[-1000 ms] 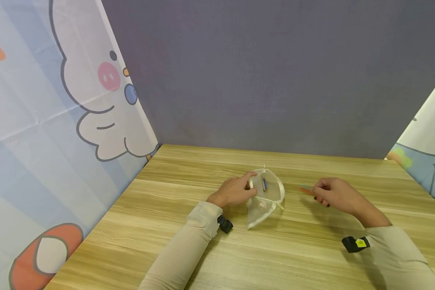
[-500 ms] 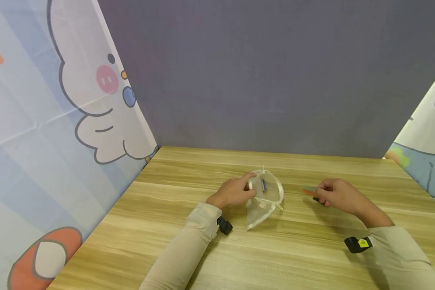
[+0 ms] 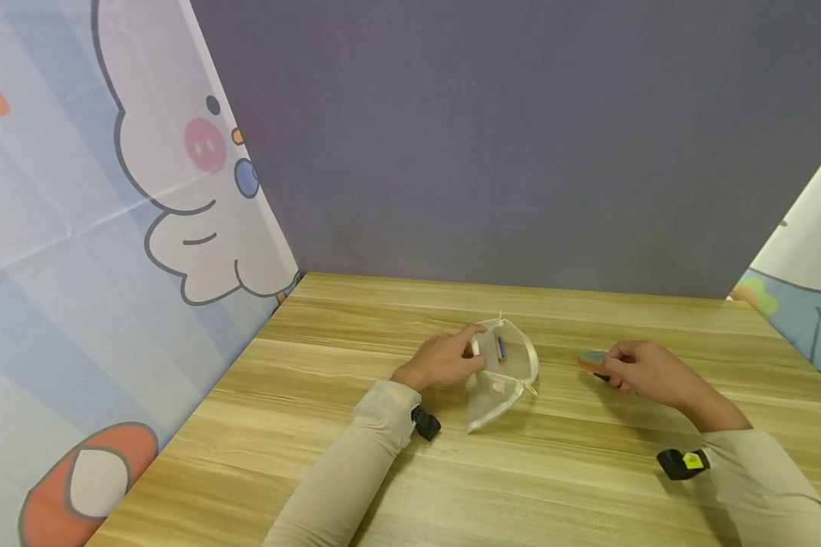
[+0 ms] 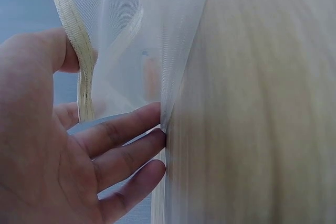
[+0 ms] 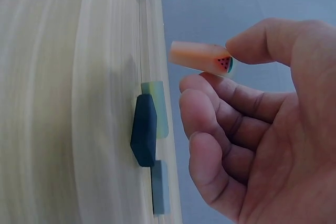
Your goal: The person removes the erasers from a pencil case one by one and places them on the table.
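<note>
My left hand (image 3: pixel 443 361) pinches the pale rim of a white mesh drawstring bag (image 3: pixel 533 357) between thumb and forefinger, and the bag's mouth gapes. A small blue-and-tan block (image 3: pixel 501 349) and a pinkish piece (image 3: pixel 498 387) show inside. In the right wrist view, thumb and forefinger of my right hand (image 5: pixel 262 114) pinch an orange eraser (image 5: pixel 197 57) with a watermelon print. Below that eraser a dark eraser-like block (image 5: pixel 144 130), a pale green one (image 5: pixel 159 111) and a grey-blue one (image 5: pixel 161 187) lie on the table.
The wood-grain table (image 3: pixel 356 304) ends at a grey panel (image 3: pixel 520 152) behind. A cartoon-printed cloth (image 3: pixel 61 251) hangs on the left, and another printed cloth (image 3: pixel 807 258) on the right.
My right hand has shifted slightly right, away from the bag, with the orange eraser at its fingertips. The left hand and the bag have stayed nearly still.
</note>
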Available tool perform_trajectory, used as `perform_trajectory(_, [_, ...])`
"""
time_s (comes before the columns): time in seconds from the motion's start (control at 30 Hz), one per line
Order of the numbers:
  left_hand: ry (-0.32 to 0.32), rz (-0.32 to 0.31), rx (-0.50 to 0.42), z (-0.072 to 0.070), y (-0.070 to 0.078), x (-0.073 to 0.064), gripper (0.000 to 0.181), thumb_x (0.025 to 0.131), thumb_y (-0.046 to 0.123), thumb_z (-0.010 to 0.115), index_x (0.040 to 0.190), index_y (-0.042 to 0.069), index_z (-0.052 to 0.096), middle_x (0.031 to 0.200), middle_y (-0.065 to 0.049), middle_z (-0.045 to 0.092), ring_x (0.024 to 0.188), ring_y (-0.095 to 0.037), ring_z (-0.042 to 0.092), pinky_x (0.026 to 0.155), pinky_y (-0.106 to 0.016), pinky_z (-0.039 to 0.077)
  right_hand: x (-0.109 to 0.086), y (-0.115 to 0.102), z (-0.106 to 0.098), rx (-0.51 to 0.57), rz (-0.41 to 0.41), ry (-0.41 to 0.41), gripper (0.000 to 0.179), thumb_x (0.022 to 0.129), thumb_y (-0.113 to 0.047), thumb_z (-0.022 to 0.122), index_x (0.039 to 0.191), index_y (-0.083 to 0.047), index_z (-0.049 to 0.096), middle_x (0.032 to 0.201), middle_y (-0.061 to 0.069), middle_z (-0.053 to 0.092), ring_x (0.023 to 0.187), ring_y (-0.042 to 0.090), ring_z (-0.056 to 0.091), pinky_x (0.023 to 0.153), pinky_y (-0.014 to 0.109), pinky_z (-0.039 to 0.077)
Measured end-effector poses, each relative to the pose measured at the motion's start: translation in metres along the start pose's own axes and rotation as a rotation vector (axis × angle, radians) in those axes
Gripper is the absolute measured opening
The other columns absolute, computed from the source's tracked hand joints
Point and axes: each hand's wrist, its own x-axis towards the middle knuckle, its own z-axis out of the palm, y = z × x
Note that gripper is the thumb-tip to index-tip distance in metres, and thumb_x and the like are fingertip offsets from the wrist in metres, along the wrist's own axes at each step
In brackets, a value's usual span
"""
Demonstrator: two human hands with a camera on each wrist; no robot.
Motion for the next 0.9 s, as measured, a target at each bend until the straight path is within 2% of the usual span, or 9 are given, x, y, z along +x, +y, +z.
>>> perform_trajectory(0.17, [0.005,0.004,0.009,0.001,-0.001,0.000,0.061,0.094,0.042,0.049,0.153,0.029,0.041,0.097,0.017,0.065,0.073,-0.005,0.059,0.072,-0.029,0.046,-0.001,0.005,-0.004,-0.007,-0.022,-0.003,0.033,0.106,-0.022,0.046,0.102,0.003,0.066,0.085,0.008,0.064,0.075,0.021,0.061,0.062,0.031,0.050])
perform_trajectory(0.4, [0.006,0.011,0.004,0.001,-0.001,0.000,0.061,0.094,0.042,0.049,0.153,0.029,0.041,0.096,0.017,0.065,0.072,-0.005,0.059,0.072,-0.029,0.046,-0.005,0.009,-0.007,-0.015,0.014,0.023,0.030,0.104,-0.023,0.046,0.100,0.001,0.065,0.081,0.007,0.062,0.070,0.017,0.057,0.057,0.030,0.047])
perform_trajectory(0.6, [-0.002,0.012,0.005,0.001,-0.001,0.000,0.061,0.095,0.042,0.049,0.154,0.030,0.040,0.096,0.017,0.065,0.070,-0.005,0.059,0.073,-0.030,0.047,-0.008,0.016,-0.013,-0.035,-0.004,0.030,0.033,0.106,-0.025,0.046,0.094,0.000,0.065,0.080,0.007,0.062,0.069,0.017,0.056,0.058,0.030,0.047])
perform_trajectory(0.9, [0.006,0.010,0.014,0.000,-0.001,0.002,0.062,0.094,0.041,0.050,0.153,0.028,0.041,0.091,0.018,0.063,0.070,-0.005,0.058,0.075,-0.031,0.046,-0.011,0.029,-0.026,-0.028,0.044,0.028,0.036,0.104,-0.024,0.043,0.102,0.003,0.066,0.088,0.008,0.065,0.075,0.019,0.061,0.061,0.033,0.050])
